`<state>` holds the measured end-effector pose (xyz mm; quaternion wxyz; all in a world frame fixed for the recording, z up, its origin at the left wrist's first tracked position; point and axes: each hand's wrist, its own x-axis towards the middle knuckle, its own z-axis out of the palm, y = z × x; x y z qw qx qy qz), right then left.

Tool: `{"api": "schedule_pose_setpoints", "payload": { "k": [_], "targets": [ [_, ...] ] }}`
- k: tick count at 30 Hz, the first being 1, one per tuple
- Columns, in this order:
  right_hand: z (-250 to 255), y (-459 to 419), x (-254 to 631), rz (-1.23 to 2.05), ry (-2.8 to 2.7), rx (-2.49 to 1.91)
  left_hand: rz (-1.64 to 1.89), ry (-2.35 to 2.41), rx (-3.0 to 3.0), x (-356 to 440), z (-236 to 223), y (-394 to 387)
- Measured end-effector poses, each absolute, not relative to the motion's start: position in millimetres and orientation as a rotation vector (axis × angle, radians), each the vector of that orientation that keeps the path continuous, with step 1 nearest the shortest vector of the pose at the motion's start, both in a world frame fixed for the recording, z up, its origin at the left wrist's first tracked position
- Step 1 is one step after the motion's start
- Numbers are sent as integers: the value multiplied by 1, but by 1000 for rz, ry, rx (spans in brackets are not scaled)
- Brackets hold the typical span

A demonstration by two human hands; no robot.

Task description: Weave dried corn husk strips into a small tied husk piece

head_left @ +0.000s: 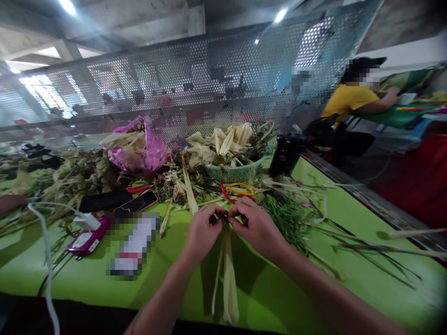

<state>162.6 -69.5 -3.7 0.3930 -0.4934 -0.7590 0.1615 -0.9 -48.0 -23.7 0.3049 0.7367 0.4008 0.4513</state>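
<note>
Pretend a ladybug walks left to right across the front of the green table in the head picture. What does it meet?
Purple socket box → blurred-out flat thing → left hand → right hand, both hands pinching at the pale husk strips → long stalks.

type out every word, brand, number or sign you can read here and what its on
No text can be read in this picture.
Pink bag: small marks, too blurred to read.
Purple socket box: pale label, too small to read.
Flat item with a red band: pixelated, nothing legible.
Dark bottle: no lettering that I can make out.
</note>
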Motion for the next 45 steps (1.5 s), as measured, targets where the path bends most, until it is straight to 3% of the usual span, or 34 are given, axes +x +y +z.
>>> {"api": "schedule_pose_setpoints", "payload": {
  "k": [7, 17, 32, 36, 45],
  "targets": [
    [0, -70, 165, 353, -1949, -1233, 1185, 1015, 1952, -3, -21, -46],
    [-3, -68, 165, 484, -1850, -1231, 906, 827, 1261, -3, -19, -49],
    [-5, -64, 165, 804, -1688, -1239, 1267, 892, 1814, 0, -14, -52],
    [-2, -65, 165, 843, -1678, -1227, 1242, 952, 1502, 1, -13, -51],
    [-6, -66, 166, 1327, -1511, -1202, 1224, 699, 863, -4, -14, -51]
  ]
}}
